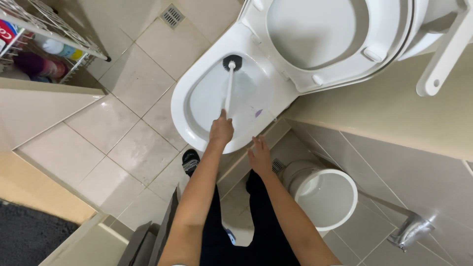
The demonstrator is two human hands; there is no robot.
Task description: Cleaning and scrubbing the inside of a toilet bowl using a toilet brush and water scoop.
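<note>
My left hand (pixel 221 131) is closed around the white handle of a toilet brush (pixel 229 86). The brush's black head (pixel 232 62) rests at the far inner wall of the white toilet bowl (pixel 183 101). My right hand (pixel 259 155) hovers just off the near rim of the bowl, fingers loosely spread and holding nothing. The seat and lid (pixel 315 29) are raised. A small purple spot (pixel 258 113) shows inside the bowl near the rim.
A white bucket (pixel 326 197) stands on the tiled floor to the right of my legs. My black shoe (pixel 190 160) is by the bowl's base. A floor drain (pixel 172 15), a wire rack (pixel 47 32), a dark mat (pixel 24 236) and a metal fitting (pixel 411 231) surround the area.
</note>
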